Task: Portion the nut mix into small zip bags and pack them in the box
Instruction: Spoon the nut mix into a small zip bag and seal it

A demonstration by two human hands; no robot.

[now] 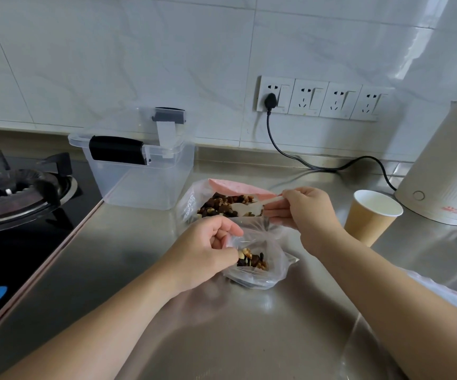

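Observation:
A small clear zip bag [260, 272] sits on the steel counter with a little nut mix in its bottom. My left hand [208, 248] pinches its open rim on the left side. Just behind it lies the large bag of nut mix [219, 205], clear with a pink top edge, open toward me. My right hand [304, 209] holds a white plastic spoon [249, 207] by the handle, its bowl resting over the nuts in the large bag. A clear plastic storage box [139, 174] with black latches stands open at the back left; I see nothing in it.
A brown paper cup [369, 218] stands right of my right hand. Behind it is a cream electric kettle [441, 171], its black cord [304, 160] running to a wall socket. A gas stove [16, 193] fills the left. More clear plastic lies at the right edge.

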